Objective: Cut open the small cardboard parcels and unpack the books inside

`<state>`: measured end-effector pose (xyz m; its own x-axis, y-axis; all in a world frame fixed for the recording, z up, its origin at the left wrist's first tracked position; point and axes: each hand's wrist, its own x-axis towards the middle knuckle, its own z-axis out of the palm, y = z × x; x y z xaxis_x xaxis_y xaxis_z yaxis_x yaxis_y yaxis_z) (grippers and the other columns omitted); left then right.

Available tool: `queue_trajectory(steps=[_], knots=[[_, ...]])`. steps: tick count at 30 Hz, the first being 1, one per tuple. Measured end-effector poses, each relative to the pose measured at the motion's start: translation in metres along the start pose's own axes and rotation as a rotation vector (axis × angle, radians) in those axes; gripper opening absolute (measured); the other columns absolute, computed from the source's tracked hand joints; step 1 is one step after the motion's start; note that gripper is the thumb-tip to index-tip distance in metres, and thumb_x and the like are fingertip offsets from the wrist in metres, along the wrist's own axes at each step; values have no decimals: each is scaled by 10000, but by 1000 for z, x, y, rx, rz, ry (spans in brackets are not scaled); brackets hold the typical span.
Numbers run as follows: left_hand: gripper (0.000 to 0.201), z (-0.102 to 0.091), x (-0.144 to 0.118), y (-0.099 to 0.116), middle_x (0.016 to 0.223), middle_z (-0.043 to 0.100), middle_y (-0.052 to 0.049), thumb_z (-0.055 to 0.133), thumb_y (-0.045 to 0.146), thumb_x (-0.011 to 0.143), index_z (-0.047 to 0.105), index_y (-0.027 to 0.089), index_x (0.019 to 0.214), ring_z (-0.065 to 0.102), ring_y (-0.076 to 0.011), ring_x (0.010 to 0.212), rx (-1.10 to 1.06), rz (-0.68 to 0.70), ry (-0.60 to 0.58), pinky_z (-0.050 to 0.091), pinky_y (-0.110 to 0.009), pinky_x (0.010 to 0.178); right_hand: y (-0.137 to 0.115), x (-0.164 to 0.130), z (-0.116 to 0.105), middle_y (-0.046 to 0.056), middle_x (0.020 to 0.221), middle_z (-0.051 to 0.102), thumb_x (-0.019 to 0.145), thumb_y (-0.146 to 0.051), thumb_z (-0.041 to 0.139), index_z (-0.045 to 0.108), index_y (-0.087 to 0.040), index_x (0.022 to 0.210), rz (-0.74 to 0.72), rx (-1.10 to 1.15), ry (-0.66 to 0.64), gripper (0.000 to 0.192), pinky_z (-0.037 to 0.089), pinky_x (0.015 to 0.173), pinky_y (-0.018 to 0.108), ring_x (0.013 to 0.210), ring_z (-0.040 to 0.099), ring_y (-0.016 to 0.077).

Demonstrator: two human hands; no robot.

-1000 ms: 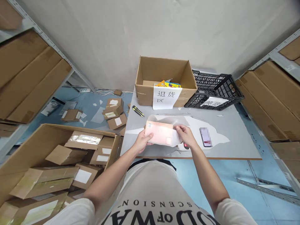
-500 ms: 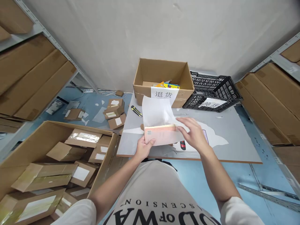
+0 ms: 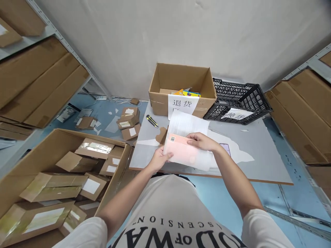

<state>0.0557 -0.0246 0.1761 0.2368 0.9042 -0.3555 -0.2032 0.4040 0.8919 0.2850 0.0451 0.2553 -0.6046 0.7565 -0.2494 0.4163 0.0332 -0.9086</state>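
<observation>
A flat pink item (image 3: 178, 152) with a small barcode label, a box or a book, is partly covered by a thin white wrapping sheet (image 3: 190, 120). My left hand (image 3: 159, 160) grips its lower left side, thumb on top over the sheet. My right hand (image 3: 203, 141) is at the upper right edge, fingers bent and pinching the edge and sheet; its fingertips are partly hidden. Both hands hold the item above the front of the grey table (image 3: 266, 151). A torn brown cardboard piece (image 3: 161, 136) lies just behind it.
At the table's back stand a labelled cardboard box (image 3: 157, 103) with colourful packages and a black plastic crate (image 3: 243, 100). A yellow-black utility knife (image 3: 152, 121) and a phone (image 3: 225, 148) lie there. On my left, a large carton (image 3: 58, 136) holds several parcels. Shelves flank both sides.
The pink item has turned and tilted so its barcode face shows flatter. My right hand has moved from the loose sheet on the right onto the item's upper edge. The red-black cutter is now covered.
</observation>
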Motion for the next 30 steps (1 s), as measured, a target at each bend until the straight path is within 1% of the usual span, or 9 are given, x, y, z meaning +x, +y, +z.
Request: queue_trajectory(steps=[4, 6, 10, 14, 17, 19, 22, 25, 30], knots=[[440, -14, 9, 7, 802, 699, -66, 774, 416, 600, 655, 128, 910, 639, -167, 655, 64, -16, -13, 495, -230, 524, 8, -6, -14, 26, 786, 656, 788, -442, 575, 648, -161, 894, 23, 100, 121, 309, 434, 576, 247, 676, 574, 152], [392, -29, 19, 14, 735, 692, -60, 765, 424, 609, 668, 117, 833, 628, -155, 611, 81, -1, 55, 497, -233, 520, 12, -10, -25, 33, 797, 660, 782, -463, 580, 641, -164, 912, 20, 131, 245, 331, 442, 568, 253, 673, 579, 159], [317, -78, 48, 32, 834, 689, -61, 738, 297, 672, 642, 131, 925, 642, -138, 661, -40, 82, 386, 539, -251, 586, 21, -17, -41, 58, 882, 674, 763, -503, 592, 628, -179, 976, -26, 166, 495, 389, 478, 633, 296, 750, 602, 193], [305, -139, 79, 58, 1023, 650, -54, 574, 67, 756, 584, 180, 1038, 647, -132, 821, -248, 111, 778, 558, -261, 664, 33, -15, -42, 50, 891, 672, 759, -520, 589, 626, -190, 941, -76, 156, 611, 379, 475, 705, 312, 803, 598, 199], [348, -172, 91, 78, 1152, 612, -74, 419, 86, 834, 542, 181, 1146, 617, -151, 988, -416, 181, 869, 542, -288, 765, 41, -10, -38, 49, 900, 667, 774, -522, 568, 620, -189, 953, -103, 159, 631, 381, 466, 729, 314, 810, 595, 195], [396, -182, 94, 89, 1197, 586, -117, 261, 236, 919, 490, 151, 1231, 572, -186, 1096, -520, 223, 807, 523, -347, 822, 43, -8, -35, 49, 911, 664, 779, -527, 558, 618, -189, 960, -110, 138, 649, 388, 462, 747, 319, 822, 592, 196], [662, -171, 91, 99, 1221, 548, -213, 121, 509, 905, 401, 68, 1311, 510, -268, 1181, -604, 153, 628, 484, -466, 863, 41, -5, -33, 53, 934, 660, 782, -540, 548, 619, -187, 962, -123, 107, 662, 402, 459, 777, 327, 855, 590, 203], [833, -138, 87, 104, 1232, 526, -264, 168, 680, 827, 430, 25, 1270, 516, -306, 1167, -553, 76, 331, 468, -514, 863, 36, -3, -30, 59, 953, 659, 789, -548, 541, 617, -193, 970, -150, 72, 667, 406, 457, 806, 339, 890, 588, 211], [607, -67, 78, 109, 1199, 582, -219, 366, 598, 851, 577, 93, 1113, 555, -305, 1125, -297, -200, -189, 470, -482, 880, 25, 1, -20, 64, 960, 659, 819, -540, 514, 603, -218, 1001, -225, 59, 653, 380, 470, 817, 357, 894, 607, 218]])
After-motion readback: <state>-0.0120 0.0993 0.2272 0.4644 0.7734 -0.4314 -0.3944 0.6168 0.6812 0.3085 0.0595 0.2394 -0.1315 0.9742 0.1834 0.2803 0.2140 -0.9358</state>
